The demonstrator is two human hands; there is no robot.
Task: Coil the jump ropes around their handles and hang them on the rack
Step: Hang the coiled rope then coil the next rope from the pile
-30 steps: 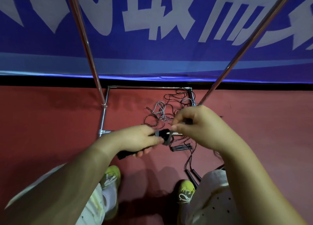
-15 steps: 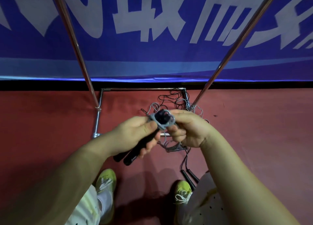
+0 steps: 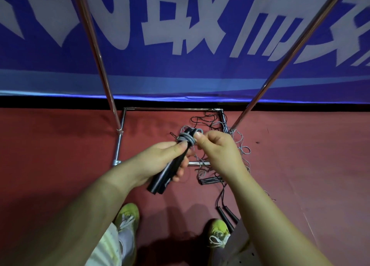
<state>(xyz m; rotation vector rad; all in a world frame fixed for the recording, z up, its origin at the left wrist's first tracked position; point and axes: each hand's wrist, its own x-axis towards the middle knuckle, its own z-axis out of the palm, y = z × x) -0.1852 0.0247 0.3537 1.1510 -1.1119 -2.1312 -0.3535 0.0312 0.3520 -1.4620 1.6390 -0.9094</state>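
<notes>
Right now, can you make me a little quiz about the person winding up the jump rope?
1. True or false: the grey rope is wound around the upper end of the black handles.
2. Which hand grips the handles? A) left hand B) right hand
3. Fill in: more loose ropes lie on the red ____ beside the rack base.

Key: 1 true. 2 A; the right hand pinches the rope. 3 floor.
</notes>
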